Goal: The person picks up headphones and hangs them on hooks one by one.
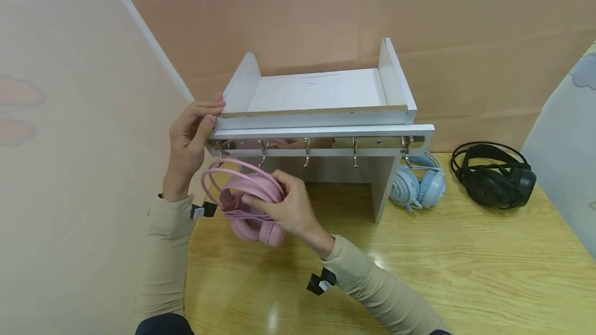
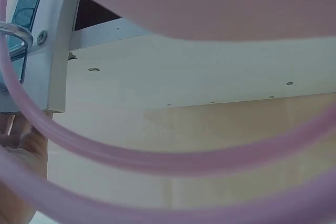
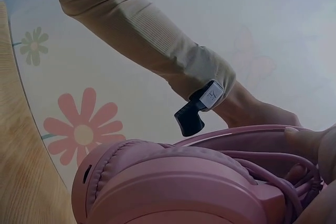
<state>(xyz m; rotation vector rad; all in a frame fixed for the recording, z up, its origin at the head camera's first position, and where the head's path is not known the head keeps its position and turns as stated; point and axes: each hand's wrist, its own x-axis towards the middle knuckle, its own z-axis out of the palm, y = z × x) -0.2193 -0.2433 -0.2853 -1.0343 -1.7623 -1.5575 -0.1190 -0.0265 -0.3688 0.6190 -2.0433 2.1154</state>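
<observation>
My right hand grips pink over-ear headphones by the headband, thumb in front, with the bundled pink cable beside the thumb. The two thin arched bands are raised close to the leftmost metal hook of a white shelf rack. In the left wrist view, one pink band overlaps a hook. My left hand holds the rack's left end, fingers over the top edge and thumb at the front. An ear cup fills the lower part of the right wrist view.
Several more hooks, such as the middle hook, line the rack's front rail. Light blue headphones lie by its right leg, and black headphones farther right on the wooden table. A wall stands close on the left.
</observation>
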